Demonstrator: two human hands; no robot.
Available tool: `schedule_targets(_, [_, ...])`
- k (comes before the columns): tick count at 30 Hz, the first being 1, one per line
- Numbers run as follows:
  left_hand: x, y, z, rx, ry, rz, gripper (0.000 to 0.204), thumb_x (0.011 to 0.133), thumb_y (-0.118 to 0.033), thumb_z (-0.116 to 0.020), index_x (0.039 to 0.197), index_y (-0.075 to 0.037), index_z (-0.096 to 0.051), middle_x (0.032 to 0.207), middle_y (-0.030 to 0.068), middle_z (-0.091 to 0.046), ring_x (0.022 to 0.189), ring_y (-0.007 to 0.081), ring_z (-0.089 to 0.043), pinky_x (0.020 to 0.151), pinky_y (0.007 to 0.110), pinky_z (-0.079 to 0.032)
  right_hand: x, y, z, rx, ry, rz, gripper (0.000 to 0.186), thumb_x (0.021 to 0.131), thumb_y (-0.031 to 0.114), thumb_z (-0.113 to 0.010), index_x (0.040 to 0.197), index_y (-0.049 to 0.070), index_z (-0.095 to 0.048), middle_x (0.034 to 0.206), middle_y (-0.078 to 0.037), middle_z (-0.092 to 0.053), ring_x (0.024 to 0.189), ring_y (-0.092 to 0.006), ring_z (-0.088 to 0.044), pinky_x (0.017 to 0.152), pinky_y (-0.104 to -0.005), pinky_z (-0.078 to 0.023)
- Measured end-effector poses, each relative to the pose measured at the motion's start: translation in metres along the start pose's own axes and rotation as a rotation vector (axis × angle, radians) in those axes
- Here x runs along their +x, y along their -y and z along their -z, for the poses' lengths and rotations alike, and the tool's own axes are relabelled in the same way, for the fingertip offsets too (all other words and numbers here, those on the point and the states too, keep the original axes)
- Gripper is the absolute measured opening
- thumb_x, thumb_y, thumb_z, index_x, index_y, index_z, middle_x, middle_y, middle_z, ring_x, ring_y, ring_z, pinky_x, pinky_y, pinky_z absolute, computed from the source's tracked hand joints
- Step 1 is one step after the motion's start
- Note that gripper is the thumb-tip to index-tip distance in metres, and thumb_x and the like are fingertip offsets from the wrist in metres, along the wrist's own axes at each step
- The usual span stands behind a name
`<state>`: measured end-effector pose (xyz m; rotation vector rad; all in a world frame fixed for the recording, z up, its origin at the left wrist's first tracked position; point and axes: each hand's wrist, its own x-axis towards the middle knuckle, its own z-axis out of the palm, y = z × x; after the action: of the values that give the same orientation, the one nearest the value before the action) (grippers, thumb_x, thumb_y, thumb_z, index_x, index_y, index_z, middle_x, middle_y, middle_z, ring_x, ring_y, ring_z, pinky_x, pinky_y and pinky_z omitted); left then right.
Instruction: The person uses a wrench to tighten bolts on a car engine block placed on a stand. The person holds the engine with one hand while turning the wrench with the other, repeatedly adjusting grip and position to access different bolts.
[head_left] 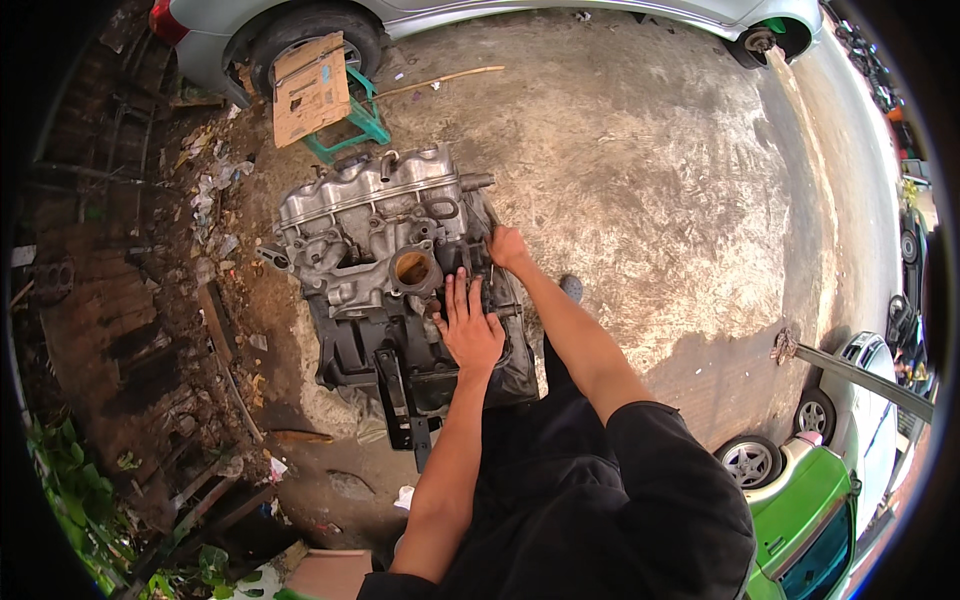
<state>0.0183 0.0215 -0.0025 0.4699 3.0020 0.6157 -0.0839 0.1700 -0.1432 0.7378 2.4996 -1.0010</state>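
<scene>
A grey metal car engine (365, 215) stands on the concrete floor in front of me, with a ribbed cover across its far side. My left hand (467, 325) lies on the engine just right of a round, brown-stained opening (413, 270), its fingers stretched out and slightly apart. At the engine's right side is my right hand (507, 247), fingers curled in against the edge. Whatever those fingers hold is hidden. A black metal bracket (393, 400) sticks out from the near side of the engine.
Behind the engine, a green plastic stool (365, 122) carries a cardboard sheet (310, 90) with tools on it. A silver car (430, 15) stands beyond. Debris and litter (210, 190) lie along the left. A green car (800, 510) is parked at the lower right.
</scene>
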Motion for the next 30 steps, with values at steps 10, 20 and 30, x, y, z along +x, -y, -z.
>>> schedule_targets(10, [0.001, -0.003, 0.004, 0.005, 0.006, 0.001, 0.059, 0.084, -0.014, -0.047, 0.143, -0.018, -0.049, 0.161, 0.0033, -0.032, 0.151, 0.024, -0.025, 0.117, 0.064, -0.015, 0.024, -0.002, -0.005, -0.047, 0.102, 0.044, 0.049, 0.095, 0.037, -0.056, 0.109, -0.008, -0.066, 0.108, -0.034, -0.067, 0.107, -0.0444, -0.065, 0.095, -0.0455, -0.052])
schedule_targets(20, [0.0, 0.001, 0.0, 0.079, -0.009, -0.025, 0.058, 0.085, -0.017, -0.051, 0.143, -0.018, -0.048, 0.162, 0.0024, -0.031, 0.151, 0.0234, -0.025, 0.117, 0.061, -0.02, 0.003, -0.006, -0.003, 0.038, -0.024, 0.208, 0.042, 0.096, 0.03, -0.054, 0.103, -0.011, -0.062, 0.093, -0.034, -0.067, 0.096, -0.0483, -0.064, 0.088, -0.0511, -0.052])
schedule_targets(30, [0.0, 0.0, 0.0, 0.0, -0.036, -0.012, 0.055, 0.085, -0.016, -0.047, 0.14, -0.016, -0.051, 0.16, 0.0041, -0.034, 0.151, 0.0243, -0.025, 0.119, 0.061, -0.013, -0.13, -0.007, -0.001, 0.301, -0.116, 0.237, 0.026, 0.097, 0.016, -0.057, 0.109, -0.004, -0.046, 0.089, -0.033, -0.062, 0.079, -0.0527, -0.06, 0.067, -0.0573, -0.049])
